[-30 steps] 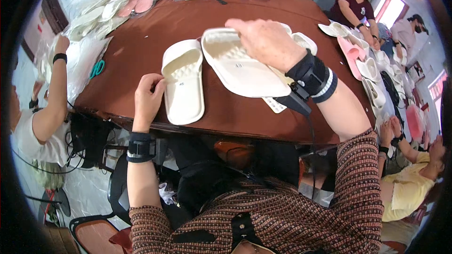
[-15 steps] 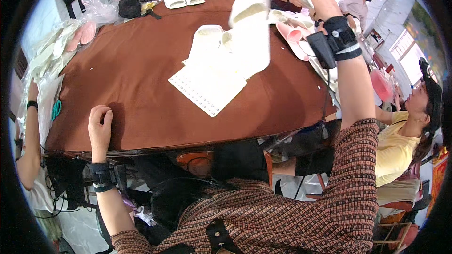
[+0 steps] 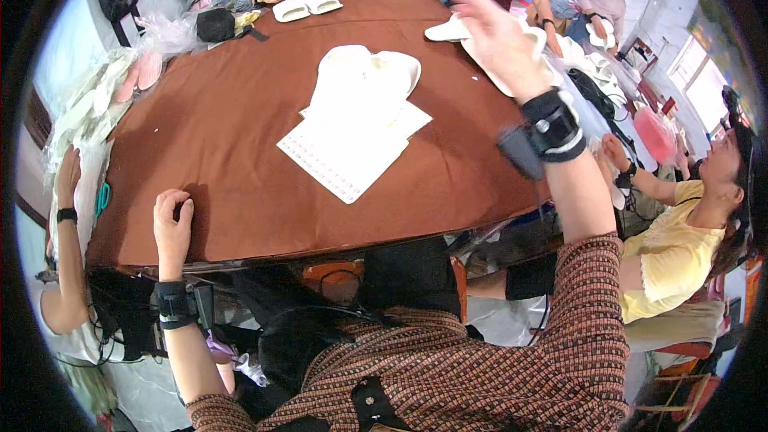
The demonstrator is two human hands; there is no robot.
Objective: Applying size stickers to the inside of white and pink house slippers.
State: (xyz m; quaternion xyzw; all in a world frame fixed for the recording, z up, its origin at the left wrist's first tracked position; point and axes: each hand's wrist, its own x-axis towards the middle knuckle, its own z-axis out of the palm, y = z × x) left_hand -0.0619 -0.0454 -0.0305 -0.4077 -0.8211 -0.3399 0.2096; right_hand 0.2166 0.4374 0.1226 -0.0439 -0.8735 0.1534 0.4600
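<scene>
A pair of white slippers (image 3: 344,72) lies near the middle of the table, on overlapping white sheets (image 3: 344,164) with rows of small printed marks. My right hand (image 3: 502,44) is raised over the far right side, blurred, fingers stretched out and nothing seen in them. Below and beside it are white slippers (image 3: 448,30), partly hidden by the hand. My left hand (image 3: 171,228) rests at the table's near left edge, fingers curled in, with nothing visible in it. A strapped band with a dark box sits on each wrist.
A brown cloth covers the table (image 3: 232,136). White slippers (image 3: 307,6) lie before a person opposite. Plastic bags and pale pink soles (image 3: 144,72) line the left edge, near teal-handled scissors (image 3: 102,198). Co-workers sit left and right; a black pouch (image 3: 216,26) lies at the back.
My right hand has come down and left, and the white slippers it held up are no longer in it. The blurred upright slipper above the sheets is gone. My left hand has hardly moved.
</scene>
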